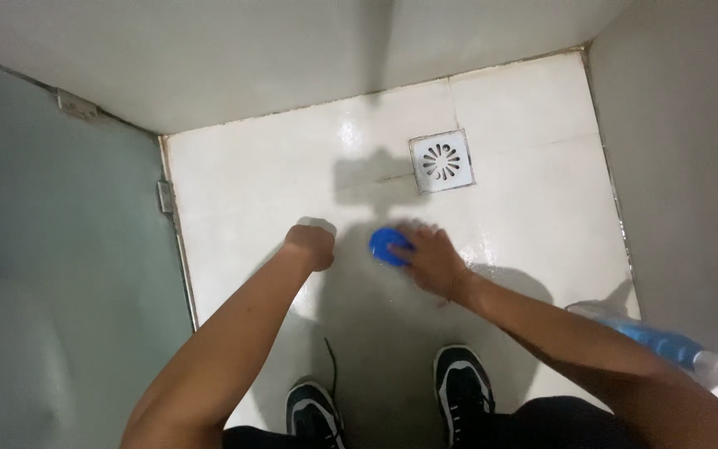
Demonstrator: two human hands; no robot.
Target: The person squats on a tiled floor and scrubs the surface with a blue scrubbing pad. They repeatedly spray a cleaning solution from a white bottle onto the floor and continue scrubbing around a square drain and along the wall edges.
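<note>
By the glass door [60, 274] on the left, the left hand [312, 246] rests on the white tiled floor [243, 183] as a closed fist, empty as far as I can see. Beside it, the right hand [430, 258] presses a blue scrubber [387, 246] flat against the wet, glossy tiles below the square drain [440, 160]. A blue spray bottle [666, 341] waits far right. Scrubbing looks under way; how much floor remains I cannot tell.

Floor [251, 183]: drain [441, 161] at 1 o'clock from centre. Scrubber [387, 246] under right hand [431, 259], left hand [312, 245] at its 9 o'clock. Shoes [388, 399] at 6; spray bottle [666, 341] at 4.
</note>
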